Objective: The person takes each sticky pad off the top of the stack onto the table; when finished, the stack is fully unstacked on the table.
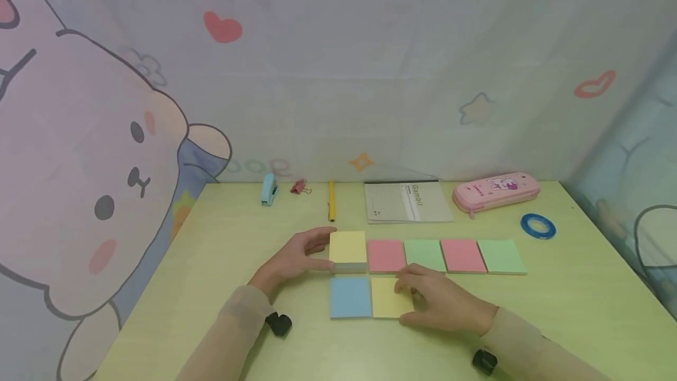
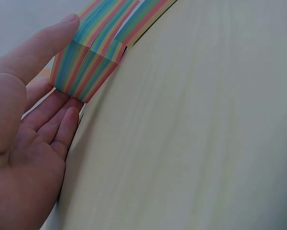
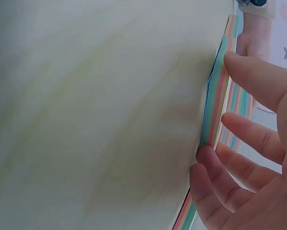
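Observation:
A tall stack of sticky notes with a yellow top [image 1: 347,246] stands at the left end of the back row. My left hand [image 1: 296,257] grips its left side, thumb at the front corner and fingers round the back; its striped sides [image 2: 93,60] show in the left wrist view. In front, a blue-topped sticky note pad [image 1: 350,297] lies beside a yellow-topped sticky note pad [image 1: 386,298]. My right hand [image 1: 444,301] holds this yellow pad at its right side, with the thumb by the front corner and curled fingers over and behind it.
Pink [image 1: 385,256] and green [image 1: 502,256] sticky note pads continue the back row rightward. Behind lie a blue stapler [image 1: 268,190], a binder clip [image 1: 300,187], a yellow pen [image 1: 331,201], a notebook [image 1: 407,201] and a pink pencil case [image 1: 496,191]. Blue tape [image 1: 538,226] lies at right.

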Tool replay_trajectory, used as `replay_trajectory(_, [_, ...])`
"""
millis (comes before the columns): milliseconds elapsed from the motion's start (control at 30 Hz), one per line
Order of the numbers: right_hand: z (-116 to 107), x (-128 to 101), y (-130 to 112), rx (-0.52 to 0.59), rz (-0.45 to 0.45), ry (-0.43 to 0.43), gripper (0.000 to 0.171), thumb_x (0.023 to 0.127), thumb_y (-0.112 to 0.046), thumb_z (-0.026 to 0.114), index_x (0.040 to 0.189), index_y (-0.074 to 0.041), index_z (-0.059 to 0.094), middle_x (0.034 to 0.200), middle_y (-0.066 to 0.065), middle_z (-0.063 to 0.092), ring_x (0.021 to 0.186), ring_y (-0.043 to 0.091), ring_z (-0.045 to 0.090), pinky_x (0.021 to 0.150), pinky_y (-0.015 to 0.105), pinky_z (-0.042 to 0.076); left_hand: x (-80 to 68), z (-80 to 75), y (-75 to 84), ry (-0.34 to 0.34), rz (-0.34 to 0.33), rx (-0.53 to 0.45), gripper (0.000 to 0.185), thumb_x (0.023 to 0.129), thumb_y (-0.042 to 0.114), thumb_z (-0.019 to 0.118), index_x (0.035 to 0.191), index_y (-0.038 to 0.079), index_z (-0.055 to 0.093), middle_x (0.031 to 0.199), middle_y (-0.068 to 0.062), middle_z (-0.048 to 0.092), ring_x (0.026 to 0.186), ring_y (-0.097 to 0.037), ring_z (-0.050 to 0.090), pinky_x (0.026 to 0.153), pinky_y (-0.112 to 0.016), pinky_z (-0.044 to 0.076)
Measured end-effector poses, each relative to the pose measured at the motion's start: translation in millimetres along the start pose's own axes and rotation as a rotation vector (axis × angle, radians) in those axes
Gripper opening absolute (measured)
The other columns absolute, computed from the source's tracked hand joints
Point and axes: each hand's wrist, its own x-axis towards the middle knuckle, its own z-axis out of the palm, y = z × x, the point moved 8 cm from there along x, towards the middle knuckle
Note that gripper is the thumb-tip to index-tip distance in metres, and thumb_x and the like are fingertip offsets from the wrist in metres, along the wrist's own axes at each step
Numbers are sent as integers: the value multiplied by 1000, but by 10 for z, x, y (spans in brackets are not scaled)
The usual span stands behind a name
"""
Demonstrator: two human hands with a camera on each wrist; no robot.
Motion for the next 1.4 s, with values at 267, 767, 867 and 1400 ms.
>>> replay_trajectory(267, [1, -1, -6, -9, 8, 0, 39, 85, -29, 88, 115, -14, 69, 131, 0, 63, 112, 12, 60, 99, 36, 56, -2, -1, -6, 4, 0, -12, 80, 88, 11, 87, 157, 9, 48, 156, -9, 53, 147, -29, 47, 125, -45, 35])
replay_trajectory(767, [24, 41, -46, -37, -22, 5, 39, 86, -32, 88, 115, -14, 69, 132, -1, 64, 119, 15, 61, 105, 39, 54, -23, 9, 9, 2, -10, -25, 80, 88, 13, 87, 158, 8, 46, 157, -9, 52, 148, -30, 45, 125, -46, 34])
replay_trajectory(867, [28, 60, -50, -33, -17, 1, 39, 85, -31, 88, 115, -14, 69, 131, -2, 64, 118, 14, 61, 105, 39, 54, -22, 7, 11, 5, -16, -22, 80, 88, 13, 87, 157, 9, 47, 157, -8, 53, 148, -29, 46, 125, -45, 34])
replay_trajectory(1400, [3, 25, -27, -35, -16, 2, 40, 86, -31, 88, 116, -14, 69, 130, -2, 65, 117, 15, 61, 104, 41, 55, -9, 2, -5, 2, -8, -16, 78, 88, 12, 86, 157, 11, 48, 156, -8, 54, 147, -29, 48, 125, -46, 35])
